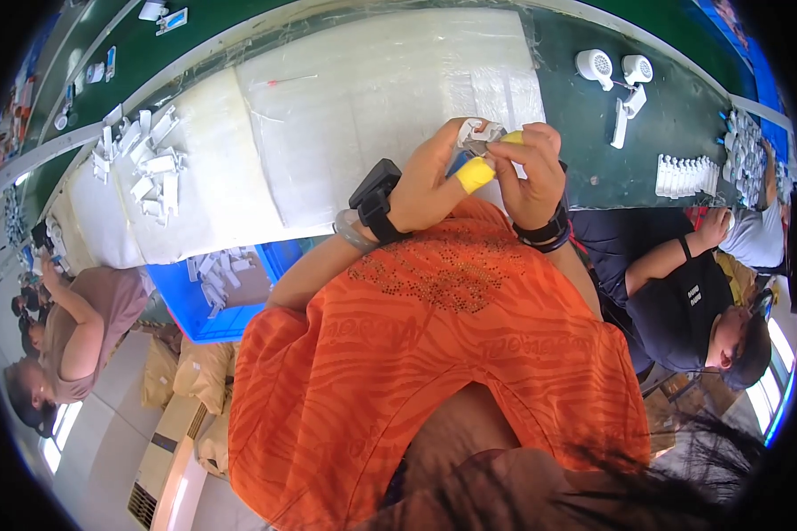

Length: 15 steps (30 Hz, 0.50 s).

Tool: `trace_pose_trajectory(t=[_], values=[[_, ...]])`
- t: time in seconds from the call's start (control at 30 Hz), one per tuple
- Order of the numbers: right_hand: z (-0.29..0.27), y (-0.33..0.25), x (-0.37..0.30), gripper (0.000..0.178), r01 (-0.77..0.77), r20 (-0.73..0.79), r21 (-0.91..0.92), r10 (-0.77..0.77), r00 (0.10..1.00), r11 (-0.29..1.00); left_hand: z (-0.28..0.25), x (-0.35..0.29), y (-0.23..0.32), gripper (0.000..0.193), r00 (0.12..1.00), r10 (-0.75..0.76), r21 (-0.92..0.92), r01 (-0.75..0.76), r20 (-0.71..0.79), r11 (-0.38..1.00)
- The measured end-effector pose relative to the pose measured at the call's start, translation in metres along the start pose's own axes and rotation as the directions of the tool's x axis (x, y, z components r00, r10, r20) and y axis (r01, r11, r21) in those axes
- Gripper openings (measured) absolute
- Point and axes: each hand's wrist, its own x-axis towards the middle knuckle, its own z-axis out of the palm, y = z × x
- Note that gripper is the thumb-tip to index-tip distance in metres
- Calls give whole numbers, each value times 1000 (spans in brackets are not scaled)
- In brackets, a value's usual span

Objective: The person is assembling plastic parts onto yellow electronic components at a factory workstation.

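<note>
My left hand [423, 179] is closed round a small white plastic part [478, 132], held up in front of my chest over the near edge of the bench. Yellow tape wraps its thumb. My right hand [535, 180] meets it from the right, thumb and forefinger pinched together against the part's lower side. Yellow tape shows at one of its fingertips too. Whether a second small piece sits between those right fingertips is too hard to make out. Something blue shows just behind my left thumb.
Loose white plastic pieces [155, 164] lie heaped on the padded bench top [354, 106] at left. Below them stands a blue bin [173, 310] holding similar pieces. Two round white lamp-like heads [607, 66] and a row of white parts [686, 176] lie right. Co-workers sit at both sides.
</note>
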Motion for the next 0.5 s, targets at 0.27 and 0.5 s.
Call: trace_pose_trajectory(t=[0.27, 0.5], values=[[-2, 3, 1, 24, 35, 24, -22, -35, 999, 999, 2, 0, 2, 36, 990, -141, -8, 141, -18, 990], [-2, 3, 2, 19, 61, 39, -35, -60, 997, 998, 3, 1, 2, 32, 985, -163, 22, 164, -50, 986]])
